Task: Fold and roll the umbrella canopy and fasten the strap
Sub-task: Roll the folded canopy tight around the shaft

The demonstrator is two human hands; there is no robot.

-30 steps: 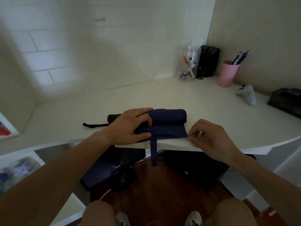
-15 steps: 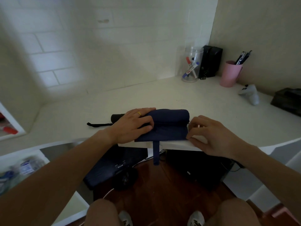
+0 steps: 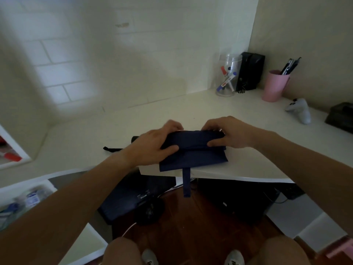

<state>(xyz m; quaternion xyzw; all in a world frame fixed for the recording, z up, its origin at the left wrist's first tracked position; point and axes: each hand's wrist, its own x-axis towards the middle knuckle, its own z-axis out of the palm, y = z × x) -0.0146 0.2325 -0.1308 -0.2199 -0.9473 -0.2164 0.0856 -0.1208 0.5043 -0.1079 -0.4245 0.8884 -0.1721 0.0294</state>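
A navy folding umbrella (image 3: 193,150) lies along the front edge of the white desk (image 3: 172,115), its canopy partly rolled. My left hand (image 3: 152,142) grips the roll's left end, fingers curled over the far side and thumb on the near side. My right hand (image 3: 227,133) grips the right end the same way. A flat flap of canopy lies toward me. The navy strap (image 3: 186,182) hangs from it over the desk edge. The black handle and its wrist loop (image 3: 111,149) stick out to the left.
At the back right stand a clear jar of markers (image 3: 227,77), a black box (image 3: 250,71) and a pink cup of pens (image 3: 275,86). A white game controller (image 3: 299,110) and a dark box (image 3: 342,116) lie at the right. Dark bags sit under the desk.
Both hands have moved onto the roll and now curl around its ends; before, my left hand lay flat on it and my right hand pinched the canopy's right corner.
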